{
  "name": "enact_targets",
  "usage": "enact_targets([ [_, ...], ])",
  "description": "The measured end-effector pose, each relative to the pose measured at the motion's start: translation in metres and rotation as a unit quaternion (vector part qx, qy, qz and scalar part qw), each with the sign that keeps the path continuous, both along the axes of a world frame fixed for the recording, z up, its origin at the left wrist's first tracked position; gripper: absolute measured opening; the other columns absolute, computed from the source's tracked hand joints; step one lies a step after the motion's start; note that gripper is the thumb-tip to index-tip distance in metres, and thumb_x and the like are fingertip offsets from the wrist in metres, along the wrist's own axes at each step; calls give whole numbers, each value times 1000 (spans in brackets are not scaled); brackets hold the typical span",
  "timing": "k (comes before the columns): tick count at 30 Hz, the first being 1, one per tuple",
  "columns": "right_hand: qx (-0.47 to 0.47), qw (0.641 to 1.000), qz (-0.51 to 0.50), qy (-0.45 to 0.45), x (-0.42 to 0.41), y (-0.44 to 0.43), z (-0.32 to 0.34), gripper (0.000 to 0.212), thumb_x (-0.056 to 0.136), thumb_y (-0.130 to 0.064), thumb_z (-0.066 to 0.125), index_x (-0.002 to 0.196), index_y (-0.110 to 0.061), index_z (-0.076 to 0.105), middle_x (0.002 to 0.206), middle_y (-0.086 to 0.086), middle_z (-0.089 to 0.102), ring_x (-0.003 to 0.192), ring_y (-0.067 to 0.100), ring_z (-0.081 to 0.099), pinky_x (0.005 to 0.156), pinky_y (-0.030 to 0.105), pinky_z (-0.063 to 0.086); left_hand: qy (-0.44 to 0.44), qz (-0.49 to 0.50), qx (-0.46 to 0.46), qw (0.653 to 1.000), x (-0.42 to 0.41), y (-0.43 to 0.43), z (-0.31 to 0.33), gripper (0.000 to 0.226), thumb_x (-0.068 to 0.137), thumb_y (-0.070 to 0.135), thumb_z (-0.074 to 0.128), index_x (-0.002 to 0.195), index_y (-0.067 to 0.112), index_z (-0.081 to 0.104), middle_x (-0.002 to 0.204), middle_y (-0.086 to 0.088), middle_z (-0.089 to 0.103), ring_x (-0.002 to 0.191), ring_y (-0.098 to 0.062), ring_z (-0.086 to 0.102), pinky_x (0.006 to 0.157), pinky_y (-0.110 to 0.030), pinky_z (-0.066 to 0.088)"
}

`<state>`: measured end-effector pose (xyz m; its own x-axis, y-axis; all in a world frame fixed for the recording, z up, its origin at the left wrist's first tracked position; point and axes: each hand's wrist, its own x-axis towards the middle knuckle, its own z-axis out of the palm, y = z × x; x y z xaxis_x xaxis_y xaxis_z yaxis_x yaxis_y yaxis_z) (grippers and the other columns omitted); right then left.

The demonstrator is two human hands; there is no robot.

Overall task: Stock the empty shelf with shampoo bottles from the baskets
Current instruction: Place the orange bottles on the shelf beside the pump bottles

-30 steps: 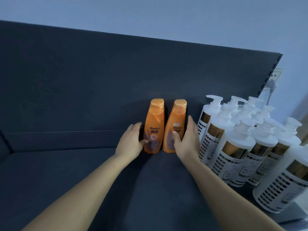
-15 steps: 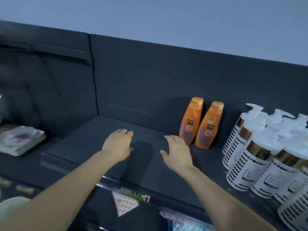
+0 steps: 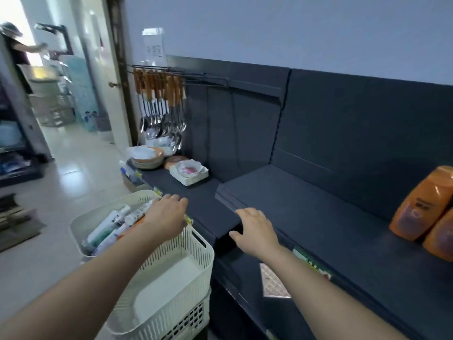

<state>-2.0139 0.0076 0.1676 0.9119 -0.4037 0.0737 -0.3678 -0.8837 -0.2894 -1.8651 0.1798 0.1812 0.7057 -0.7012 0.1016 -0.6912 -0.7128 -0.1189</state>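
At the near left, beside the dark shelf (image 3: 318, 212), a cream basket (image 3: 207, 246) sits on top of a second slotted basket (image 3: 188, 320). White bottles and tubes (image 3: 115, 220) lie heaped at its far end, with a bit of orange showing among them; its near end shows bare bottom. The left hand (image 3: 166, 214) hovers palm down over that heap, fingers loosely extended and holding nothing that I can see. The right hand (image 3: 256, 231) is further right, over the front edge of the shelf, palm down with fingers relaxed and slightly apart and the thumb sticking out to the left. Whether it touches the shelf I cannot tell.

Far right on the shelf stand two orange shampoo bottles (image 3: 421, 204), just beside each other near the back panel, the nearer one cut by the frame edge. The long stretch of shelf between them and the right hand is bare.

Further left along the unit, ladles with wooden handles (image 3: 159, 114) hang from a rail. A stack of plates (image 3: 147, 158) and a white square dish (image 3: 190, 173) sit below them. Through the doorway at the far left another person (image 3: 14, 47) stands, blurred.
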Motion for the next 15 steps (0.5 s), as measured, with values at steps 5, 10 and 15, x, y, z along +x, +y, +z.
enact_targets([
  [5,5,997,63,36,59,66,-12,57,93,-42,59,142,-19,42,146,4,44,136,26,36,110,40,33,8,75,3,997,35,84,-15,45,87,48,59,122,21,51,124,-3,57,117,-23,51,91,-36,42],
  [10,18,994,92,53,120,125,-25,47,91,-42,60,131,-20,49,136,4,52,129,27,43,103,40,38,27,118,12,993,77,152,-27,47,87,44,57,128,21,50,124,-5,58,117,-25,52,90,-36,43],
  [15,26,993,90,71,173,170,-40,54,91,-43,60,139,-20,46,141,5,50,132,27,42,106,39,38,39,128,37,990,122,197,-44,44,87,39,59,125,18,52,121,-6,59,115,-26,53,88,-37,44],
])
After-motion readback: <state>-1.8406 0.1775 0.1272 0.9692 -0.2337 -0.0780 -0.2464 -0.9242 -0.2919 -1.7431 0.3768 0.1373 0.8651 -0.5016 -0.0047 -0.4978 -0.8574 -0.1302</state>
